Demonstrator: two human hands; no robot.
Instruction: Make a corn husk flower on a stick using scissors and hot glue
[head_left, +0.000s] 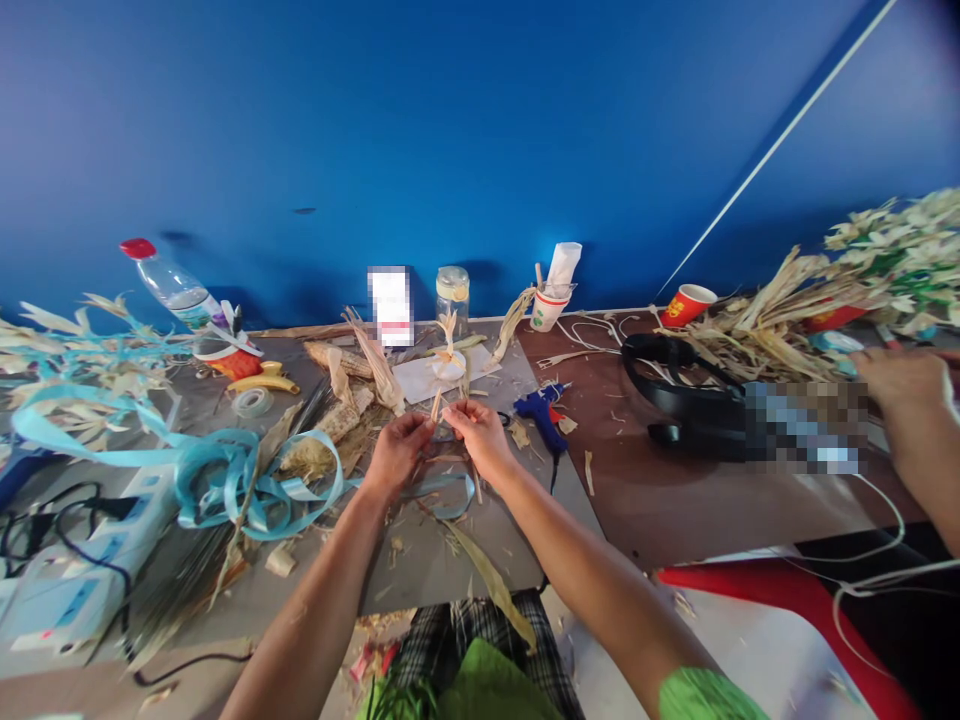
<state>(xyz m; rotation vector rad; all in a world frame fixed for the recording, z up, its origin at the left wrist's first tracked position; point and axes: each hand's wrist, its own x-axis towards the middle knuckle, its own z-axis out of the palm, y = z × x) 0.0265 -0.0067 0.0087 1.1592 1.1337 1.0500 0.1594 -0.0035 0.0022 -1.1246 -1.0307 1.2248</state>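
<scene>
Above the near middle of the table, my left hand (400, 450) pinches a small pale strip of corn husk (436, 403) that sticks up from its fingertips. My right hand (482, 437) is beside it, thumb and fingers pressed together on a small piece I cannot make out. The two sets of fingertips almost meet. Just beyond them, a husk flower (449, 340) stands with a white round base on a white sheet (484, 362). A blue glue gun (546, 415) lies to the right of my right hand. Dried corn cobs and husks (341, 410) are piled left of my left hand.
Light blue ribbon (225, 490) and a white power strip (97, 560) with black cords lie at left. A bottle (176, 290), a jar (453, 295) and paper cups (687, 305) stand along the blue wall. Another person's hand (904, 385) is at right, near a black headset-like object (682, 400).
</scene>
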